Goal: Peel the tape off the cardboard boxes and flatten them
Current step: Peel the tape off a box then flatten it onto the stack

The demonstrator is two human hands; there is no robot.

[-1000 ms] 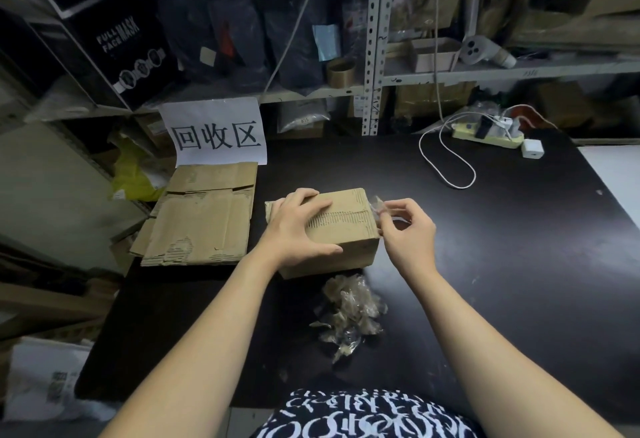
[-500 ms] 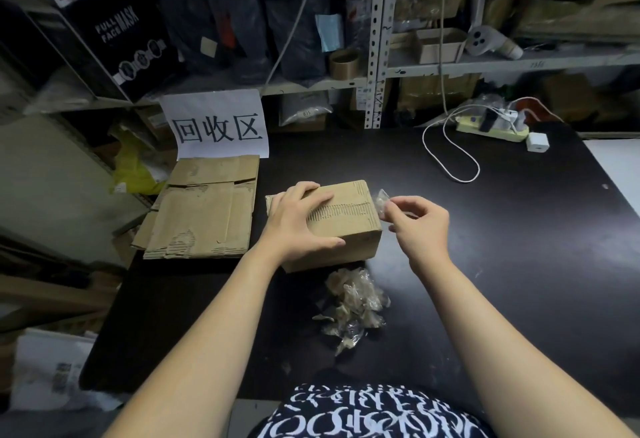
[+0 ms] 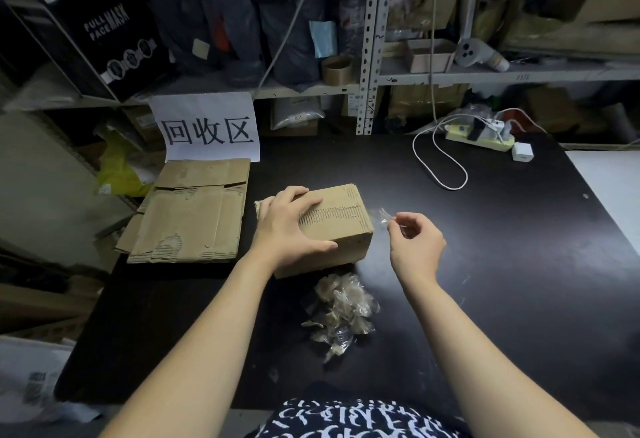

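A small brown cardboard box (image 3: 341,221) stands closed on the black table (image 3: 502,264), its top surface torn in a ribbed strip. My left hand (image 3: 289,226) lies over the box's top and left side, thumb on the front face, holding it down. To the right of the box my right hand (image 3: 414,240) pinches a small piece of clear tape (image 3: 381,218) between thumb and fingertips, clear of the box's right edge. A heap of crumpled peeled tape (image 3: 341,313) lies on the table in front of the box.
Flattened cardboard (image 3: 192,212) is stacked at the table's left edge under a white paper sign (image 3: 207,128). A power strip (image 3: 479,134) with a white cable and a white adapter (image 3: 522,152) lie at the back right. Cluttered metal shelves (image 3: 372,43) stand behind the table.
My right hand has pulled the tape piece off the box's right end and moved away to the right. My left hand has stayed on the box.
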